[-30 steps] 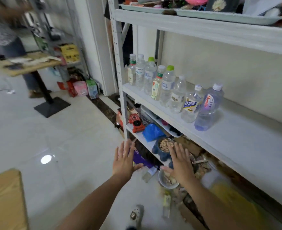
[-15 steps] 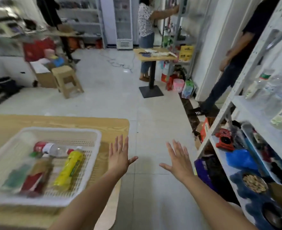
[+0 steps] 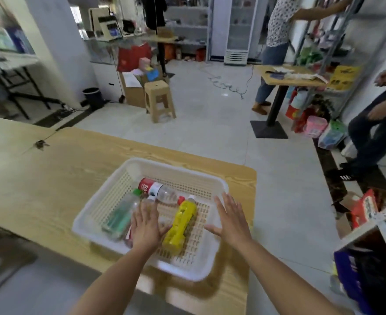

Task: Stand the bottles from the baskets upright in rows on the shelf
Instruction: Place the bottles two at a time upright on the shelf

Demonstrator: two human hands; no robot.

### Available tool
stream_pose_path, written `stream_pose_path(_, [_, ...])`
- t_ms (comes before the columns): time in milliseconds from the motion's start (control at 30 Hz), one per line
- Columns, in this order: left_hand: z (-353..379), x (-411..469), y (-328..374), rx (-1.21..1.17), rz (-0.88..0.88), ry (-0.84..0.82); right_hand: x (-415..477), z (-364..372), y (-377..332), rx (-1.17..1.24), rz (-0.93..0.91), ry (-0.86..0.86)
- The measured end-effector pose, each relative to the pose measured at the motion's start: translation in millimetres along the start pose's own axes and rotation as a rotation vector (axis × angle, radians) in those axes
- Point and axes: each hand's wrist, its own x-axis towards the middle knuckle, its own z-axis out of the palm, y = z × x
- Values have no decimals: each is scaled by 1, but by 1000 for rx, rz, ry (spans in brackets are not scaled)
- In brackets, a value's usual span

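White slotted plastic basket (image 3: 212, 185) on a wood-grain table (image 3: 51, 178), near the table's right end. Four bottles inside, all lying on their sides. Yellow bottle (image 3: 181, 223) with a white cap, right of centre, cap pointing away, body opaque and ribbed near the base. Clear bottle with a red-and-white label (image 3: 155, 189) lying crosswise at the far side, red cap toward the yellow bottle's neck. Green-tinted bottle (image 3: 121, 214) with a green cap along the left side. Fourth bottle (image 3: 147, 201) largely hidden under the left hand, only a clear neck and pale cap showing.

Left hand (image 3: 145, 226) palm down over the basket's middle, fingers straight and slightly spread, holding nothing; contact with the hidden bottle not clear. Right hand (image 3: 231, 221) palm down above the basket's right rim, fingers spread wide, thumb pointing toward the yellow bottle, empty.

Corner of a white shelf (image 3: 369, 223) at the right edge, well apart from the basket.
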Motion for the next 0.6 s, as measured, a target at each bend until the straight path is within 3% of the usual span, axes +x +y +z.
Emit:
stream_pose_path(100, [1,18,-32,-43,-127,-87,18,15,-35,17,-56,12])
stream_pose_path(200, [5,40,-50,-91,-176,-232,30,35,-65,165,15,-39])
stream_pose_path(467, [3,78,-75,-454,-184,-441,56,92,-105,857,663,-250])
stream_pose_path(600, [5,77,-79,-625,-216,-524,60,109,-114,1016,850,-250])
